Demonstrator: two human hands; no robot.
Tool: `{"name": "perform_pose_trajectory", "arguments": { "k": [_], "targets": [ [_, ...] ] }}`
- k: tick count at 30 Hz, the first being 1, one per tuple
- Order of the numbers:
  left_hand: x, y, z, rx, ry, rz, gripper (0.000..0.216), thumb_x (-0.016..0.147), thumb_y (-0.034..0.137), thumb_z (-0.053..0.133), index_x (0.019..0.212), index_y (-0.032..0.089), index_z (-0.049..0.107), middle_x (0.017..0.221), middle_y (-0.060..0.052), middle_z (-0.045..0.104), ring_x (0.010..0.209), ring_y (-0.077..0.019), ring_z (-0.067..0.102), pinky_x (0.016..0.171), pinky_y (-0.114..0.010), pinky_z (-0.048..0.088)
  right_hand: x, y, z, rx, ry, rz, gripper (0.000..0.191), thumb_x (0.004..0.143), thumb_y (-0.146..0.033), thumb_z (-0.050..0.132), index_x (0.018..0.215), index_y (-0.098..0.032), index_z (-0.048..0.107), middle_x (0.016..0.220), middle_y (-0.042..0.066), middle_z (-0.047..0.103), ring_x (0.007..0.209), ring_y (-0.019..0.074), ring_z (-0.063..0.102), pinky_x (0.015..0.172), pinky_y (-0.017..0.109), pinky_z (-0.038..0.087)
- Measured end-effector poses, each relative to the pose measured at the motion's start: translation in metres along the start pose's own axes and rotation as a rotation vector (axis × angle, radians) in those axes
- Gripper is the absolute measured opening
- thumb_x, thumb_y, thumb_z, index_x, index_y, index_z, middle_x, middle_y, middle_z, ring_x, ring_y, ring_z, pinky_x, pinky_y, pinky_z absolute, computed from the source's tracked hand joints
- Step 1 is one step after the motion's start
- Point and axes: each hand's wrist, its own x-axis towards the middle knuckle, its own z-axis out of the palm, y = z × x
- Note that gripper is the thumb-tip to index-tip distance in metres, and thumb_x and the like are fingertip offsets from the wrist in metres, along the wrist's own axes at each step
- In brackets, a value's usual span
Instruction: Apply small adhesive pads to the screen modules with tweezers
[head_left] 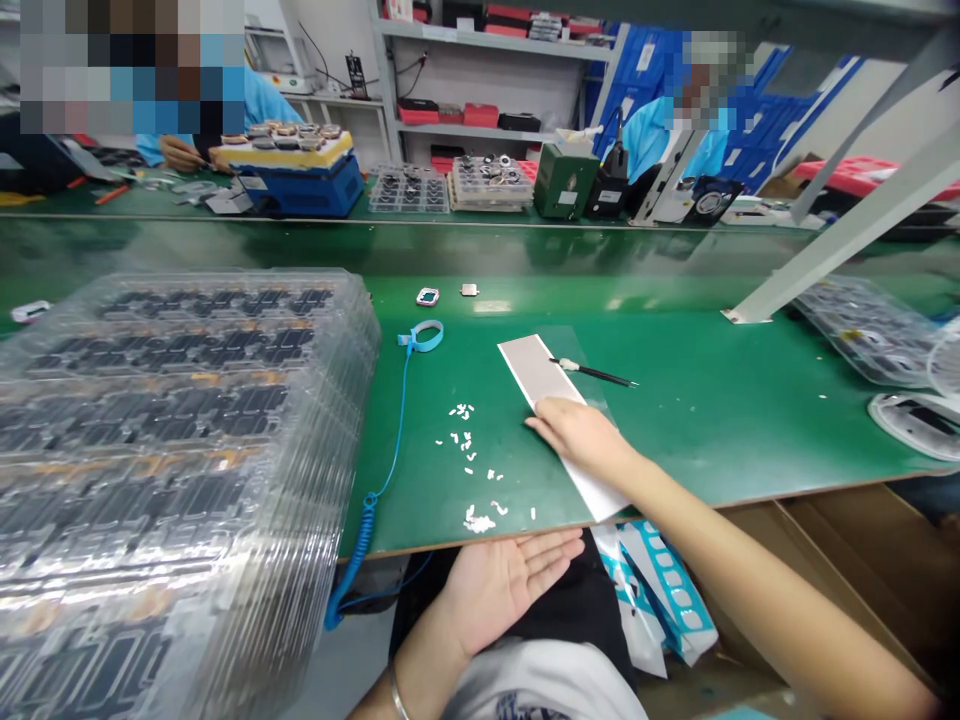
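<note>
My left hand point(510, 585) is palm up just below the table's front edge, fingers stretched out, with nothing visible on the palm. Small white scraps point(478, 520) lie on the green tabletop right above it, and more white bits point(466, 445) are scattered farther back. My right hand point(581, 435) rests over a long pale strip sheet point(540, 365) with white edges, its fingers extended towards the scraps. A clear film shows along the sheet's right side. Black tweezers point(600, 374) with a white wrapping lie beside the sheet.
Tall stacked clear trays point(180, 400) of dark parts fill the left. A blue wrist strap point(426, 338) with coiled cord lies beside them. Two small parts point(427, 297) sit farther back. A slanted white post point(832, 200) stands right. Co-workers sit across the bench.
</note>
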Motion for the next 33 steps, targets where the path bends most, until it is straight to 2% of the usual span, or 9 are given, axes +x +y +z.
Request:
{"name": "perform_pose_trajectory", "arguments": {
  "k": [3, 5, 8, 13, 17, 19, 24, 30, 33],
  "targets": [
    [-0.001, 0.001, 0.000, -0.004, -0.008, -0.002, 0.048, 0.102, 0.026, 0.036, 0.128, -0.006, 0.062, 0.140, -0.023, 0.058, 0.134, -0.0311, 0.053, 0.118, -0.038, 0.034, 0.010, 0.024, -0.012, 0.036, -0.014, -0.088, 0.025, 0.102, -0.026, 0.042, 0.080, -0.019, 0.052, 0.075, 0.003, 0.060, 0.070, 0.0169, 0.055, 0.068, 0.027, 0.038],
    [-0.002, 0.001, -0.001, -0.012, -0.008, -0.004, 0.048, 0.102, 0.024, 0.036, 0.127, -0.007, 0.062, 0.139, -0.023, 0.059, 0.133, -0.0309, 0.053, 0.117, -0.038, 0.034, 0.010, 0.020, -0.022, 0.043, 0.004, -0.107, 0.023, 0.101, -0.024, 0.043, 0.080, -0.019, 0.051, 0.075, 0.003, 0.059, 0.069, 0.0167, 0.053, 0.069, 0.027, 0.038],
    [-0.003, 0.001, -0.002, -0.034, 0.007, -0.004, 0.047, 0.102, 0.023, 0.036, 0.127, -0.007, 0.062, 0.140, -0.023, 0.058, 0.132, -0.0306, 0.054, 0.116, -0.037, 0.036, -0.007, -0.009, -0.027, 0.031, 0.059, -0.072, 0.025, 0.102, -0.026, 0.041, 0.081, -0.019, 0.052, 0.073, 0.003, 0.056, 0.066, 0.0169, 0.048, 0.064, 0.028, 0.034],
    [-0.003, 0.001, 0.003, -0.080, 0.048, 0.000, 0.041, 0.100, 0.020, 0.041, 0.118, -0.007, 0.067, 0.130, -0.025, 0.065, 0.126, -0.0300, 0.060, 0.112, -0.037, 0.040, -0.051, -0.060, -0.010, -0.002, 0.217, 0.009, 0.032, 0.102, -0.023, 0.043, 0.071, -0.019, 0.050, 0.064, 0.000, 0.049, 0.060, 0.0165, 0.043, 0.059, 0.030, 0.028],
    [-0.003, -0.001, 0.009, -0.138, 0.074, 0.052, 0.034, 0.099, 0.010, 0.040, 0.100, 0.008, 0.074, 0.094, -0.009, 0.078, 0.093, -0.0132, 0.073, 0.096, -0.024, 0.049, -0.062, -0.085, -0.002, 0.111, 0.223, -0.114, 0.033, 0.102, -0.021, 0.042, 0.070, -0.020, 0.050, 0.065, -0.001, 0.050, 0.060, 0.0156, 0.041, 0.059, 0.030, 0.028],
    [-0.006, -0.001, 0.010, -0.149, 0.075, 0.059, 0.035, 0.099, 0.009, 0.039, 0.098, 0.010, 0.074, 0.088, -0.006, 0.078, 0.087, -0.0108, 0.073, 0.094, -0.021, 0.049, -0.056, -0.087, -0.003, 0.204, 0.216, -0.140, 0.033, 0.103, -0.023, 0.043, 0.071, -0.020, 0.049, 0.066, -0.002, 0.050, 0.060, 0.0149, 0.040, 0.059, 0.030, 0.029],
    [-0.016, 0.006, 0.002, -0.098, 0.050, 0.016, 0.043, 0.098, 0.017, 0.037, 0.119, -0.007, 0.065, 0.132, -0.026, 0.063, 0.130, -0.0304, 0.057, 0.116, -0.041, 0.035, -0.026, -0.065, -0.001, 0.158, 0.210, 0.016, 0.031, 0.103, -0.028, 0.043, 0.074, -0.019, 0.049, 0.068, 0.000, 0.051, 0.062, 0.0154, 0.044, 0.059, 0.029, 0.030],
    [-0.027, 0.012, -0.003, -0.019, -0.040, 0.123, 0.044, 0.097, 0.017, 0.038, 0.126, -0.003, 0.064, 0.133, -0.022, 0.063, 0.134, -0.0276, 0.052, 0.121, -0.042, 0.025, -0.017, -0.075, 0.003, 0.207, 0.111, -0.191, 0.033, 0.104, -0.030, 0.039, 0.075, -0.021, 0.051, 0.068, -0.001, 0.055, 0.062, 0.0149, 0.047, 0.061, 0.028, 0.034],
    [-0.030, 0.015, -0.002, -0.001, -0.082, 0.107, 0.043, 0.097, 0.018, 0.039, 0.126, -0.001, 0.065, 0.137, -0.021, 0.061, 0.137, -0.0274, 0.049, 0.122, -0.041, 0.023, -0.013, -0.075, 0.002, 0.192, 0.111, -0.160, 0.034, 0.104, -0.034, 0.040, 0.075, -0.020, 0.052, 0.068, -0.001, 0.056, 0.063, 0.0153, 0.047, 0.061, 0.028, 0.034]
  ]
}}
